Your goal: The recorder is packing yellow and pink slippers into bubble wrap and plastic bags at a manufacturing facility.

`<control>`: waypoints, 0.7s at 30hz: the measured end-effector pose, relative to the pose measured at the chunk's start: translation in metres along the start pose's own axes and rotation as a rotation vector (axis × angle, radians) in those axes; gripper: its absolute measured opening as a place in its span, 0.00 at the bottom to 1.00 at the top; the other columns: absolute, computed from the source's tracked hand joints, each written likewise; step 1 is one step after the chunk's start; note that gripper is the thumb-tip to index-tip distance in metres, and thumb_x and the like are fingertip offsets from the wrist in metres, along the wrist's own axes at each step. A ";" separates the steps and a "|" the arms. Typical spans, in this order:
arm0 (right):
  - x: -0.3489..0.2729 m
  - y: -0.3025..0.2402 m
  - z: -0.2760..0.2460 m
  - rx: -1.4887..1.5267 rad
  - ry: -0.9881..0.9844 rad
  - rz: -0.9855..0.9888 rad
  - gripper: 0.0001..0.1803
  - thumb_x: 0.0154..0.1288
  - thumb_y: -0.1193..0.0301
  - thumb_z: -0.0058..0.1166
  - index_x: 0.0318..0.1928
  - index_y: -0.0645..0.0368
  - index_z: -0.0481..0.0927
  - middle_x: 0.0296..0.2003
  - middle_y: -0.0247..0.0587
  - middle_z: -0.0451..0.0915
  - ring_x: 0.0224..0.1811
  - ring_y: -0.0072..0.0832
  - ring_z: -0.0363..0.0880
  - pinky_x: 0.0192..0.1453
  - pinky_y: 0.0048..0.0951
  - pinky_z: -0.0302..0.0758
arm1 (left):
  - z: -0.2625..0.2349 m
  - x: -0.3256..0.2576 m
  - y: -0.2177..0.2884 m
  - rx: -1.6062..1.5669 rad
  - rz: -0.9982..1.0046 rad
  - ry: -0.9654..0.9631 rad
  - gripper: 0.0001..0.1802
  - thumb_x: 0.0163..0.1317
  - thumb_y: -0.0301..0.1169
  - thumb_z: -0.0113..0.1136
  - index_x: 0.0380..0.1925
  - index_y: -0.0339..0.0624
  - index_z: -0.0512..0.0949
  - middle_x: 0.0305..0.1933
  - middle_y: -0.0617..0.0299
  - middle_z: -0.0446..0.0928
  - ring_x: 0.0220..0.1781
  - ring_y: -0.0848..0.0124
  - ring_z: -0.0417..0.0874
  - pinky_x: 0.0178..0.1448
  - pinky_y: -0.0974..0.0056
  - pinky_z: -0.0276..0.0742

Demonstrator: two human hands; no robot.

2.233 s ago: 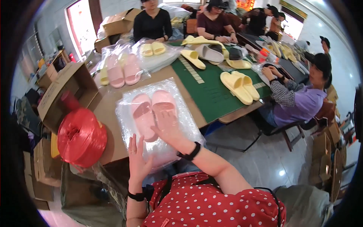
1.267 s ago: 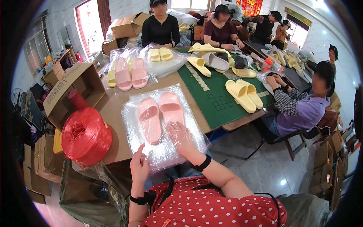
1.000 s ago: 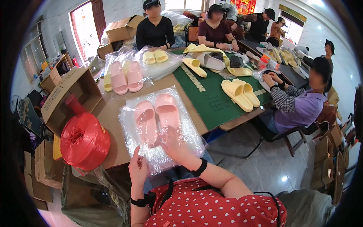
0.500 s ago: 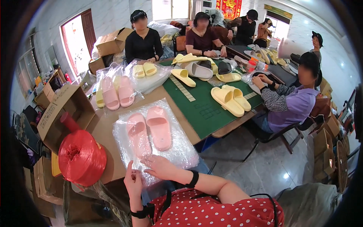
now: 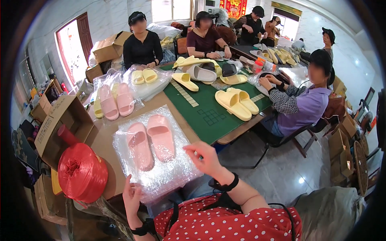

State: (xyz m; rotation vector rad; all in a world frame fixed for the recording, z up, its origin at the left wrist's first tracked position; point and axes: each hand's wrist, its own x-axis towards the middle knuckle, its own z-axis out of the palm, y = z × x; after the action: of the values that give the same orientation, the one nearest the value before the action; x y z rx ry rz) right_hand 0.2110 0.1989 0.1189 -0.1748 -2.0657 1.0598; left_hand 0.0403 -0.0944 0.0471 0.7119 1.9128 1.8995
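A pair of pink slide slippers (image 5: 161,138) lies side by side on a pile of clear plastic bags (image 5: 181,168) at the table's near edge. My left hand (image 5: 132,195) is at the pile's near left corner, fingers apart, with no object visible in it. To the right of the slippers, my right hand (image 5: 204,157) is raised over the pile's right edge. Its fingers are curled together, and a small glint shows between them, too small to name. Whether the slippers are inside the top bag or only on it, I cannot tell.
A red roll of plastic twine (image 5: 82,172) and an open cardboard box (image 5: 62,128) stand at left. Bagged pink slippers (image 5: 116,102) lie beyond. Yellow slippers (image 5: 237,104) rest on the green mat (image 5: 193,120). A co-worker in purple (image 5: 305,110) sits at right; several others are farther back.
My hands have moved apart: the right went rightward and up, off the near end of the slippers, while the left stayed by the pile's corner. The whole view has shifted slightly.
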 end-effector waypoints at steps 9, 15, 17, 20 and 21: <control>-0.008 0.059 -0.030 -0.522 -0.108 -0.122 0.26 0.60 0.80 0.56 0.59 0.49 0.80 0.58 0.43 0.77 0.60 0.45 0.74 0.63 0.42 0.74 | -0.012 0.005 0.002 0.593 0.329 0.087 0.25 0.60 0.18 0.59 0.60 0.40 0.78 0.54 0.55 0.79 0.52 0.63 0.78 0.55 0.62 0.75; -0.013 0.057 -0.020 -0.387 -0.329 -0.224 0.30 0.58 0.79 0.58 0.61 0.40 0.80 0.65 0.42 0.72 0.67 0.44 0.69 0.71 0.44 0.68 | 0.013 0.011 0.028 0.901 0.532 0.101 0.22 0.53 0.21 0.66 0.51 0.44 0.84 0.67 0.57 0.74 0.70 0.50 0.69 0.71 0.53 0.67; -0.014 0.058 -0.018 -0.405 -0.333 -0.274 0.30 0.57 0.78 0.60 0.61 0.39 0.80 0.66 0.41 0.72 0.68 0.44 0.69 0.71 0.44 0.68 | 0.014 0.014 0.027 0.928 0.575 0.070 0.20 0.53 0.21 0.67 0.48 0.45 0.85 0.69 0.58 0.74 0.73 0.49 0.67 0.73 0.53 0.66; -0.015 0.052 -0.015 -0.360 -0.349 -0.235 0.28 0.56 0.78 0.62 0.59 0.40 0.81 0.66 0.41 0.72 0.68 0.44 0.69 0.71 0.45 0.68 | 0.014 0.017 0.021 0.822 0.563 -0.022 0.14 0.53 0.20 0.67 0.41 0.43 0.87 0.64 0.57 0.80 0.75 0.50 0.68 0.74 0.51 0.66; -0.015 0.051 -0.015 -0.355 -0.346 -0.269 0.26 0.56 0.77 0.62 0.56 0.42 0.82 0.65 0.40 0.72 0.68 0.45 0.69 0.71 0.45 0.68 | 0.013 0.018 0.019 0.821 0.563 -0.025 0.14 0.53 0.20 0.67 0.41 0.43 0.87 0.64 0.57 0.80 0.75 0.50 0.68 0.74 0.51 0.66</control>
State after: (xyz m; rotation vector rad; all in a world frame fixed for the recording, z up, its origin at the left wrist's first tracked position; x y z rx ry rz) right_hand 0.2211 0.2344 0.0779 0.1182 -2.4953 0.5834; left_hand 0.0351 -0.0740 0.0673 1.6335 2.6781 1.2507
